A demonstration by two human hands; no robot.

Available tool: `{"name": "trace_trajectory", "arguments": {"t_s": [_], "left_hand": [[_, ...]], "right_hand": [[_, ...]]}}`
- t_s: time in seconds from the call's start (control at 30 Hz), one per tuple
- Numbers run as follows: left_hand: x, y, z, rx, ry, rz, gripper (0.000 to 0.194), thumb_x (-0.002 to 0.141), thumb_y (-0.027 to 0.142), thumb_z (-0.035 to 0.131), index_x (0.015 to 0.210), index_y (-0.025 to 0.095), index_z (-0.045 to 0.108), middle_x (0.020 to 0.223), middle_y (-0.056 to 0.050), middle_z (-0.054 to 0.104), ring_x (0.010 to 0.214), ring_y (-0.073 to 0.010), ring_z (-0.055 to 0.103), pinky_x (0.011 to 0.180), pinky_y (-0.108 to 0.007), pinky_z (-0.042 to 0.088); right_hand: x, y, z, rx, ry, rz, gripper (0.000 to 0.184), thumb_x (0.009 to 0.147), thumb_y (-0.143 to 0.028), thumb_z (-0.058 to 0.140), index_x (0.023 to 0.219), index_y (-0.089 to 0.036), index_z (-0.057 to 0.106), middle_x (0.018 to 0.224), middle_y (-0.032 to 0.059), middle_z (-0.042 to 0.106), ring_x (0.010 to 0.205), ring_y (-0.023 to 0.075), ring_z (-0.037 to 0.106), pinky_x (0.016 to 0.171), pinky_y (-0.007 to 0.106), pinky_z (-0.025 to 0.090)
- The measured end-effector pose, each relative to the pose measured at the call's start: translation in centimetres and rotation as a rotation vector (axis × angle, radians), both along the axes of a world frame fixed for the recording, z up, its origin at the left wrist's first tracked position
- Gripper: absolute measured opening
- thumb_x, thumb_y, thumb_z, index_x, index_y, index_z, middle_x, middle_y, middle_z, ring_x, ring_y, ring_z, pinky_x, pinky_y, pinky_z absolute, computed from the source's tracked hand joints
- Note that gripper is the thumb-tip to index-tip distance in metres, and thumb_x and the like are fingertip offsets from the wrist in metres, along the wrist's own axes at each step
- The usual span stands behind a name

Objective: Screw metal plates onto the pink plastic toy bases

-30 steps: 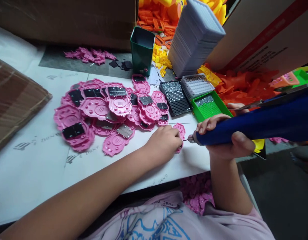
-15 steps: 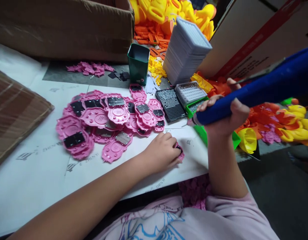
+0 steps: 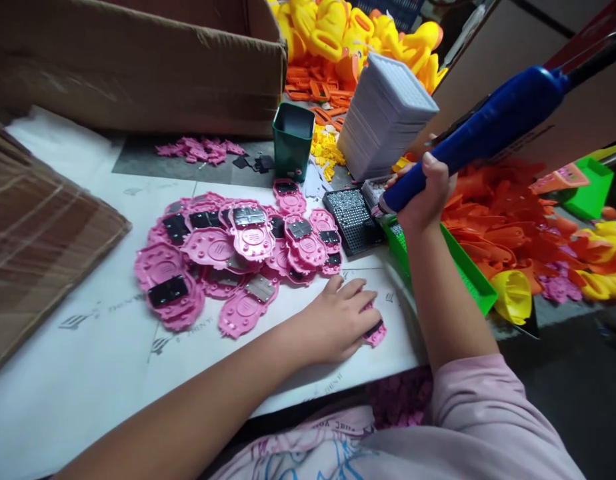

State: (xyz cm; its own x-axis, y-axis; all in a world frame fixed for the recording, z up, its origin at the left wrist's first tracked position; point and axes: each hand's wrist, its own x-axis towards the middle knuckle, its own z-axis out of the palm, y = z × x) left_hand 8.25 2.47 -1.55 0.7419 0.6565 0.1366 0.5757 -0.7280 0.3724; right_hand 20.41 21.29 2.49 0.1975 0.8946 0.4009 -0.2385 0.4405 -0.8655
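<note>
Hands: 2 present, left (image 3: 338,325) and right (image 3: 427,193). Count, taken from the left hand: 1 pink plate (image 3: 381,335) under it; 1 heap of pink plates (image 3: 253,241) at 10 o'clock, more than 10 visible, exact number hidden by overlap; 1 blue power driver (image 3: 481,137) at 1 to 2 o'clock; 1 black tray (image 3: 355,220) of small metal pieces at 12 o'clock; 1 green tray (image 3: 471,270) at 2 o'clock; 1 dark green cup (image 3: 293,143) at 11 o'clock; 1 white stack (image 3: 385,120) between 12 and 1 o'clock.

Appearance: the plate under the left hand is pink with an uneven edge and bears 1 black panel, partly covered.

Position: this plate lies on the white-covered surface (image 3: 123,393), at the 3 o'clock side of the left hand, partly beneath its fingers. Those fingers are spread apart, palm down; whether they press on the plate cannot be told. Right fingers are wrapped around the driver's barrel, its nose near the black tray, well apart from the plate.
</note>
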Motion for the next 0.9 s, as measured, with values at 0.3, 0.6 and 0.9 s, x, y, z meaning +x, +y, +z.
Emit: {"name": "trace_trajectory", "arguments": {"t_s": [0.3,0.6,0.9], "left_hand": [[0.1,0.2,-0.3,-0.022,0.001,0.066,0.032,0.084,0.043,0.059,0.102,0.017,0.057,0.108,-0.008,0.061,0.104,-0.0284,0.048,0.085,-0.043,0.029],[0.5,0.2,-0.6,-0.004,-0.002,0.157,0.043,0.074,0.050,0.070,0.098,0.016,0.056,0.102,-0.007,0.061,0.099,-0.0285,0.048,0.083,-0.041,0.029],[-0.1,0.5,0.2,-0.050,0.002,0.089,0.038,0.079,0.045,0.062,0.105,0.018,0.056,0.113,-0.009,0.059,0.105,-0.0289,0.047,0.084,-0.041,0.030]], "right_hand": [[0.0,-0.3,0.0,0.035,-0.022,0.033,0.019,0.067,-0.039,0.055,0.079,-0.027,0.045,0.050,-0.0081,0.050,0.040,0.0142,0.050,0.041,0.029,0.042],[0.1,0.3,-0.8,0.098,0.001,0.104,0.022,0.071,-0.037,0.055,0.083,-0.023,0.043,0.052,-0.0068,0.055,0.040,0.0142,0.054,0.040,0.026,0.044],[0.4,0.1,0.2,0.044,0.020,0.081,0.021,0.070,-0.041,0.052,0.074,-0.023,0.041,0.051,-0.0061,0.050,0.040,0.0134,0.053,0.039,0.025,0.043]]}}
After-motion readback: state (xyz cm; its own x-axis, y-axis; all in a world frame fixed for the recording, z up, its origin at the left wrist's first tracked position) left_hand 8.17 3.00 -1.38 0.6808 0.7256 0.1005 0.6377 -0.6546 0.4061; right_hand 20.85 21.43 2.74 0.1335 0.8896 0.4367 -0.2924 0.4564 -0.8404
